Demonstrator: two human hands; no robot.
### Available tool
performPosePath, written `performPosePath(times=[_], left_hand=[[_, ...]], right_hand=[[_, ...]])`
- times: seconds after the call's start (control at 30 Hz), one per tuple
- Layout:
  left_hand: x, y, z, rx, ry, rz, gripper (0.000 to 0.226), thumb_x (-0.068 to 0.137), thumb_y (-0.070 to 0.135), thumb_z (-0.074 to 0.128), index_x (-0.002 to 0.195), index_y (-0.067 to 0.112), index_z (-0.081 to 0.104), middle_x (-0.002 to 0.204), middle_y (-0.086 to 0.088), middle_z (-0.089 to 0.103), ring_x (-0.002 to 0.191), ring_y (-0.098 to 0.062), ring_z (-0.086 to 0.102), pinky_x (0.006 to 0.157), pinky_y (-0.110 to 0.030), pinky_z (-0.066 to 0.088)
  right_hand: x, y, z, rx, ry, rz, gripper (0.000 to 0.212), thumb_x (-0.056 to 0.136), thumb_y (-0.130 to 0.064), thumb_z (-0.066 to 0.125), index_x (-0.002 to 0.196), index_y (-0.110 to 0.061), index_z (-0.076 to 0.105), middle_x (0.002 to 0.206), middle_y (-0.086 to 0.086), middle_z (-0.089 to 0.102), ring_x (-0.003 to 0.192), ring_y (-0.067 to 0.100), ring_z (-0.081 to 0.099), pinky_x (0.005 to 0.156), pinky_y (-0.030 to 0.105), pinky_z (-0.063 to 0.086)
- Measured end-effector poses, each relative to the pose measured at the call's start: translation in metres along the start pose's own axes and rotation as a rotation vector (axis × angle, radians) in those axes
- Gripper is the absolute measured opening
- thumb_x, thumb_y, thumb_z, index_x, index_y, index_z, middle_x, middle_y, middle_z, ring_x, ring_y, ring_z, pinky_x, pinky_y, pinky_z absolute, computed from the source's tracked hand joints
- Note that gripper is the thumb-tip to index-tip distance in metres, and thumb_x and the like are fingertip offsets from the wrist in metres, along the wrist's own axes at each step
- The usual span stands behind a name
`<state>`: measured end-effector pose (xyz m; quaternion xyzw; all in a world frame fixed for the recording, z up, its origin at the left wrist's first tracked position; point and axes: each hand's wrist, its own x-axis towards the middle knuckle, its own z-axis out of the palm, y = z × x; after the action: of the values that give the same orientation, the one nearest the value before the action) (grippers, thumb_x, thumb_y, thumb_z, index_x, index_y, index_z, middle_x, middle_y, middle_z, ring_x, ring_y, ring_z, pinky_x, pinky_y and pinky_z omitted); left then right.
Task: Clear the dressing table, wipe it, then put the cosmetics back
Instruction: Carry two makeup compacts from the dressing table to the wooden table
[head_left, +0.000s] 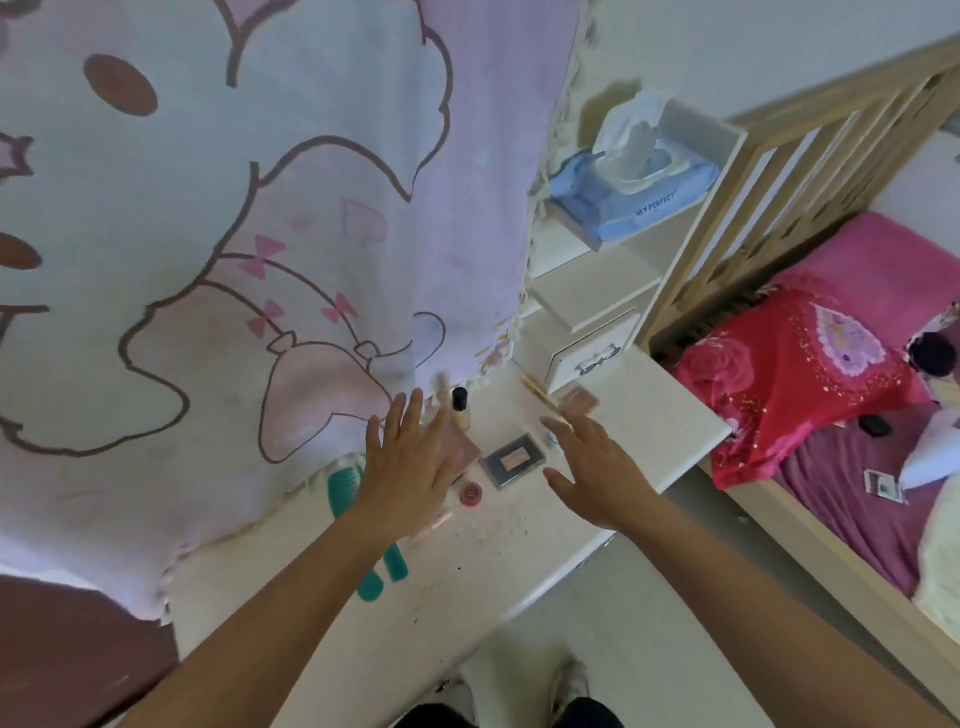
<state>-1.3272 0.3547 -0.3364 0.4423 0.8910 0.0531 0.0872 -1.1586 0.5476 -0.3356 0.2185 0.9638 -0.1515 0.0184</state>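
The white dressing table (498, 551) carries several cosmetics. A foundation bottle with a black cap (460, 405) stands at the back. A grey compact (514, 460) lies in the middle, a small red pot (471, 492) in front of it, a pink compact (579, 399) and a gold pencil (537, 388) further right. A teal comb (382, 569) lies at the left, partly under my arm. My left hand (410, 462) hovers with straight fingers over a pink item. My right hand (592, 467) hovers open beside the grey compact, hiding part of a small white and teal item (552, 441).
A pink cartoon cloth (260, 234) hangs over the mirror and onto the table's back edge. A blue wet-wipe pack (634, 192) sits on the white shelf (592, 280) above a small drawer (592, 358). A wooden bed (841, 364) with pink bedding stands at the right. Dark specks dot the tabletop.
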Motion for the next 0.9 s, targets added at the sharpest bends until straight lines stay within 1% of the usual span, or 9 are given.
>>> performPosePath(times=[0.1, 0.17, 0.3, 0.4, 0.5, 0.63, 0.7, 0.8, 0.9], left_hand=[[0.025, -0.001, 0.033, -0.063, -0.147, -0.02, 0.056, 0.102, 0.047, 0.025, 0.153, 0.027, 0.013, 0.163, -0.004, -0.003, 0.149, -0.026, -0.009, 0.12, -0.052, 0.006], [0.038, -0.002, 0.056, -0.079, -0.206, -0.041, 0.056, 0.101, 0.048, 0.029, 0.151, 0.026, 0.017, 0.161, -0.005, 0.009, 0.149, -0.028, 0.001, 0.118, -0.052, 0.015], [0.06, 0.001, 0.095, -0.155, -0.299, -0.133, 0.057, 0.101, 0.047, 0.027, 0.152, 0.022, 0.02, 0.161, -0.007, 0.015, 0.148, -0.029, 0.006, 0.117, -0.054, 0.016], [0.08, 0.008, 0.119, -0.149, -0.284, -0.146, 0.055, 0.101, 0.041, 0.031, 0.15, 0.02, 0.022, 0.157, -0.009, 0.023, 0.144, -0.03, 0.018, 0.115, -0.05, 0.02], [0.089, 0.012, 0.14, -0.106, -0.27, -0.179, 0.058, 0.101, 0.04, 0.034, 0.153, 0.021, 0.017, 0.158, -0.01, 0.02, 0.144, -0.034, 0.015, 0.112, -0.049, 0.02], [0.082, 0.009, 0.155, -0.055, -0.279, -0.242, 0.056, 0.099, 0.044, 0.035, 0.151, 0.025, 0.025, 0.157, -0.014, 0.018, 0.144, -0.042, 0.009, 0.11, -0.056, 0.023], [0.079, 0.009, 0.156, -0.096, -0.234, -0.281, 0.052, 0.097, 0.044, 0.042, 0.146, 0.026, 0.037, 0.151, -0.017, 0.024, 0.14, -0.042, 0.015, 0.108, -0.056, 0.029], [0.084, 0.007, 0.156, -0.123, -0.105, -0.359, 0.04, 0.095, 0.044, 0.048, 0.128, 0.023, 0.055, 0.133, -0.018, 0.038, 0.125, -0.04, 0.029, 0.097, -0.054, 0.041], [0.096, 0.01, 0.16, -0.075, -0.061, -0.456, 0.034, 0.091, 0.042, 0.054, 0.118, 0.021, 0.056, 0.127, -0.018, 0.041, 0.118, -0.039, 0.036, 0.093, -0.05, 0.04]], right_hand=[[0.027, 0.014, 0.015, 0.009, -0.151, -0.005, 0.066, 0.098, -0.038, 0.054, 0.153, -0.027, 0.019, 0.163, -0.001, 0.012, 0.147, 0.021, 0.022, 0.111, 0.039, 0.036], [0.048, 0.024, 0.026, 0.016, -0.239, -0.036, 0.066, 0.098, -0.036, 0.053, 0.153, -0.027, 0.017, 0.163, -0.001, 0.012, 0.146, 0.021, 0.024, 0.109, 0.039, 0.038], [0.085, 0.038, 0.061, 0.035, -0.347, -0.096, 0.065, 0.098, -0.028, 0.054, 0.154, -0.024, 0.021, 0.162, 0.003, 0.016, 0.147, 0.023, 0.022, 0.111, 0.039, 0.035], [0.106, 0.049, 0.101, -0.044, -0.392, -0.195, 0.067, 0.096, -0.016, 0.052, 0.154, -0.019, 0.02, 0.163, 0.008, 0.014, 0.15, 0.028, 0.011, 0.119, 0.042, 0.02], [0.111, 0.056, 0.135, -0.11, -0.427, -0.257, 0.074, 0.089, -0.008, 0.053, 0.154, -0.015, 0.017, 0.162, 0.014, 0.01, 0.149, 0.037, 0.004, 0.12, 0.046, 0.015], [0.106, 0.06, 0.153, -0.15, -0.368, -0.263, 0.069, 0.085, -0.009, 0.057, 0.149, -0.01, 0.03, 0.157, 0.019, 0.024, 0.142, 0.044, 0.021, 0.11, 0.051, 0.03], [0.105, 0.06, 0.152, -0.162, -0.349, -0.239, 0.067, 0.083, -0.01, 0.06, 0.145, -0.012, 0.036, 0.154, 0.017, 0.03, 0.137, 0.043, 0.029, 0.104, 0.051, 0.037], [0.105, 0.059, 0.151, -0.18, -0.321, -0.219, 0.07, 0.079, -0.009, 0.065, 0.144, -0.015, 0.039, 0.15, 0.015, 0.033, 0.13, 0.04, 0.034, 0.099, 0.048, 0.04], [0.107, 0.059, 0.154, -0.196, -0.299, -0.208, 0.069, 0.077, -0.012, 0.068, 0.142, -0.018, 0.044, 0.145, 0.013, 0.041, 0.126, 0.037, 0.04, 0.099, 0.048, 0.039]])
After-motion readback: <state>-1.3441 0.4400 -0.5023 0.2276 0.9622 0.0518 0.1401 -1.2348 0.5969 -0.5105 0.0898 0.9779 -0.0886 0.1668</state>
